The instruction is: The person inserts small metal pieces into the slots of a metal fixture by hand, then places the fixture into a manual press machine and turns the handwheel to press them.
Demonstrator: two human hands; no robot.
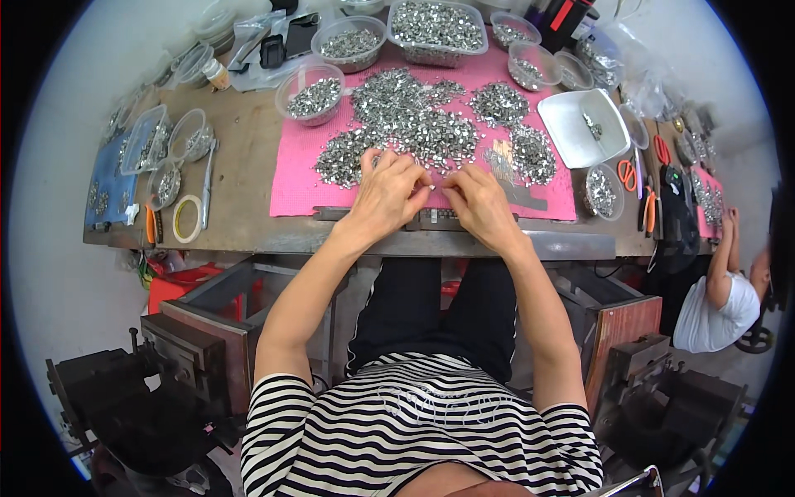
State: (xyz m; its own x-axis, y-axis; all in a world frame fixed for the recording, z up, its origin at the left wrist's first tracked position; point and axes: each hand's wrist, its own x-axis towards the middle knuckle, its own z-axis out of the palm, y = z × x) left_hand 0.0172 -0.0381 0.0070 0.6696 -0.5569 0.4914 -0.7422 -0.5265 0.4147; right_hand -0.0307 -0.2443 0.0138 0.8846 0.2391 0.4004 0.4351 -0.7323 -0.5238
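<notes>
- The metal parts (414, 124) lie in a broad silvery heap on the pink mat (290, 186), spread across most of its middle; each piece is tiny, bright and angular, too small here to tell its exact shape.
- The left hand (387, 192) rests at the heap's near edge, fingers curled together, thumb and forefinger pinching what looks like a single small part.
- The right hand (480, 203) sits just beside it, fingertips nearly touching the left hand's, also closed in a pinch; whether it holds a part of its own I cannot tell.
- Between the hands, at the mat's near edge, lies a dark strip (431, 219) that seems to carry a short row of pieces.
- Judging by the scene, much is left: the loose heap is large, with smaller piles (498, 103) to its right.
- Some work looks done: clear tubs (313, 93) behind the mat already hold parts, and a white tray (571, 137) on the right holds only a few.
- Further out on the surface (240, 157): tape (187, 219), red scissors (627, 175), more tubs on the left.
- Another person (719, 298) sits at the far right.
</notes>
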